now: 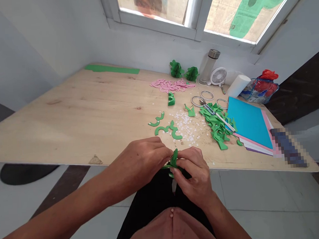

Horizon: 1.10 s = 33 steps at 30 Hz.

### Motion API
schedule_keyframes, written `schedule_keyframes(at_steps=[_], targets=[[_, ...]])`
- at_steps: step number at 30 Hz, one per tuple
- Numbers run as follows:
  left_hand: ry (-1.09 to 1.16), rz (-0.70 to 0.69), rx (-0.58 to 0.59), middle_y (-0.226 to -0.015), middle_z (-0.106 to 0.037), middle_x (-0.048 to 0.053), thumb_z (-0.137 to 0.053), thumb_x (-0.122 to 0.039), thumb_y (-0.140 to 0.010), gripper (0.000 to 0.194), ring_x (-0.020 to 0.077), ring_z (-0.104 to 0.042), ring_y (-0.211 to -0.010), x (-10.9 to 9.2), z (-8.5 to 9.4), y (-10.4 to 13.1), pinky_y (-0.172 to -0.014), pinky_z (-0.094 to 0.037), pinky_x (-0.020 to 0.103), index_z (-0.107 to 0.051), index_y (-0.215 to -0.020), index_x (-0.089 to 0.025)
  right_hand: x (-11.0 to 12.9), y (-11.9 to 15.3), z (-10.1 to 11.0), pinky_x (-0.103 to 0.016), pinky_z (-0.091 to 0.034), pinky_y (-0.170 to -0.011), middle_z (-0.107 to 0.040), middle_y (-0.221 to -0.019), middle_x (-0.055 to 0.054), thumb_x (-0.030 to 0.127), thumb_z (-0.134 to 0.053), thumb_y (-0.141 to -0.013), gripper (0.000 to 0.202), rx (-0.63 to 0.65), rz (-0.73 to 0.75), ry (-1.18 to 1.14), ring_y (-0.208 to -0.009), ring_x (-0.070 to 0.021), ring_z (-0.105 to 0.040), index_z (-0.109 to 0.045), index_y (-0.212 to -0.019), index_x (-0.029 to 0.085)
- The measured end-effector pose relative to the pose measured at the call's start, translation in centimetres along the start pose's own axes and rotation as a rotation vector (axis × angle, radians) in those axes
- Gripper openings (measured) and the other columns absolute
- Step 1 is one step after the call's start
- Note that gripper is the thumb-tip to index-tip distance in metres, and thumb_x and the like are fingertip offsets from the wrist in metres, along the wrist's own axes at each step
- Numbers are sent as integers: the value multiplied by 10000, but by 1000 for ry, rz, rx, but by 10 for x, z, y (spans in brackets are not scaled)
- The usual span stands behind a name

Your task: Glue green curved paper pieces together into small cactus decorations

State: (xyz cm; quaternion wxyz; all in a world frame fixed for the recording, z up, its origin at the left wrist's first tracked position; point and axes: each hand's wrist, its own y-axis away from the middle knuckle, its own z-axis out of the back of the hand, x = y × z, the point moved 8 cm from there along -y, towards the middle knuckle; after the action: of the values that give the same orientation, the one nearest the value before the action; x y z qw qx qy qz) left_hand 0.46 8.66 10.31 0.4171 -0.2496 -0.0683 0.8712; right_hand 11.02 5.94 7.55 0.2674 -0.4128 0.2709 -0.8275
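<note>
Between my two hands is a layered green paper cutout, held over the table's front edge. The fingers of my left hand pinch its left side. My right hand grips the right side with thumb and fingers, hiding part of it. Just beyond lie several curved green paper pieces, with small white squares on some. White paper bits are scattered beside them. A folded stack of green paper stands farther back.
Green scraps with a craft knife on top lie at the right, beside a blue paper sheet. Behind are tape rings, pink cutouts, green paper ornaments, a bottle, a small fan and a white roll.
</note>
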Motion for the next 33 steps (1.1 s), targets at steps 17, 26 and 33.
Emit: schedule_keyframes(at_steps=[17, 26, 33], targets=[[-76, -15, -104, -615, -600, 17, -432, -147, -927, 281, 139, -532, -608, -6, 2, -2, -546, -397, 237, -624, -722, -150, -2, 0, 2, -377, -452, -721, -689, -822, -43, 109, -582, -823, 111, -15, -5, 7, -741, -180, -611, -627, -798, 207], [-60, 5, -142, -629, -613, 21, -443, -130, -913, 260, 141, -543, -615, -7, 3, -4, -556, -399, 237, -626, -730, -146, -2, -1, 3, -376, -454, -715, -692, -829, -41, 109, -587, -819, 110, -29, -16, -4, -743, -180, -616, -627, -802, 210], [146, 150, -165, -664, -652, 16, -492, -154, -856, 204, 128, -576, -619, 11, 4, -4, -566, -414, 224, -655, -733, -165, -6, -1, 5, -379, -460, -735, -699, -847, -54, 114, -596, -816, 100, -48, -66, -85, -766, -187, -627, -646, -802, 200]])
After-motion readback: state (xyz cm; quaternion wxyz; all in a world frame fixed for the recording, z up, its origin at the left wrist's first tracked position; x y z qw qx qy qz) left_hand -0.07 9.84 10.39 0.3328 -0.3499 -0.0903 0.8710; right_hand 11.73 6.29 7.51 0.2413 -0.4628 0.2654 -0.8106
